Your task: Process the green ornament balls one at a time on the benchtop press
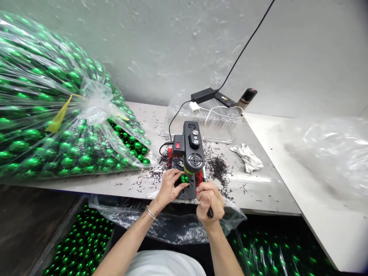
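Note:
A black bench machine (193, 147) with round vents and silver buttons stands on the table. Beneath its front end sits a shiny green ball (184, 178), over a dark base plate (188, 193). My left hand (169, 186) reaches in from the left, thumb and fingers pinching the ball. At the machine's right side, my right hand (210, 201) is wrapped round a lever with a black grip (210, 213). A red surface (199, 178) shows beside the base.
A large clear bag of green balls (43, 145) fills the left. Dark scraps (217, 168) surround the machine. Behind are a clear plastic tray (178, 111) and a power adapter (203, 94); white gloves (248, 158) lie right. Another bag of balls (82, 241) is below the table.

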A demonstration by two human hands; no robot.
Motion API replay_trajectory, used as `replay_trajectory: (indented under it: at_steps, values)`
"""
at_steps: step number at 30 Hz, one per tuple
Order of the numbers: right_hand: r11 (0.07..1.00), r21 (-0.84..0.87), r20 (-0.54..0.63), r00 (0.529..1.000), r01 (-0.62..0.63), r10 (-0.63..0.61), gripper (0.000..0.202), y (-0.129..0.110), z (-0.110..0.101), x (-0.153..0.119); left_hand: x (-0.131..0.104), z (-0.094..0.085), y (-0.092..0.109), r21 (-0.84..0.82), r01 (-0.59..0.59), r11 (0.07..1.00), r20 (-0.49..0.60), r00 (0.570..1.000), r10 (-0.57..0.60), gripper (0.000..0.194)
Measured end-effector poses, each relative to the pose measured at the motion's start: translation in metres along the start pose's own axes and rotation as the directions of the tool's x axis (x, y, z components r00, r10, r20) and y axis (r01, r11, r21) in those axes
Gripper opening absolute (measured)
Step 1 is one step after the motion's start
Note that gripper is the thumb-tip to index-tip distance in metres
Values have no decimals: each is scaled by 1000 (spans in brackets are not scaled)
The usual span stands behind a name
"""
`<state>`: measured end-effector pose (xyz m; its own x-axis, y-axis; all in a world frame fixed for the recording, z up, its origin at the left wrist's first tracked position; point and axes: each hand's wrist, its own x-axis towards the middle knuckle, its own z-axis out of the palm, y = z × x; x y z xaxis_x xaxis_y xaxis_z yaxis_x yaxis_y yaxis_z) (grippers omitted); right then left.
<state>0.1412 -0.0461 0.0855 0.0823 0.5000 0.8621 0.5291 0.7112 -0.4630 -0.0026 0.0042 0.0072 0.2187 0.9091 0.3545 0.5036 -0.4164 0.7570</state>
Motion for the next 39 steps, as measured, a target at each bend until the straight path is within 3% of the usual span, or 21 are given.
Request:
replay_trajectory:
  at_steps: [10, 19, 39]
  values:
    - [999, -21, -52, 998, -31, 30, 25, 3, 6, -10, -2, 5, -4, 5, -6, 1000, -18, 1000, 6, 29]
    - [995, -93, -105, 994, 20, -30, 28, 16, 13, -31, -1, 4, -4, -3, -5, 1000, -12, 1000, 5, 30]
    - [999, -29, -70, 997, 25, -27, 33, 21, 15, -35, -3, 9, -10, 10, -47, 999, -45, 998, 47, 32]
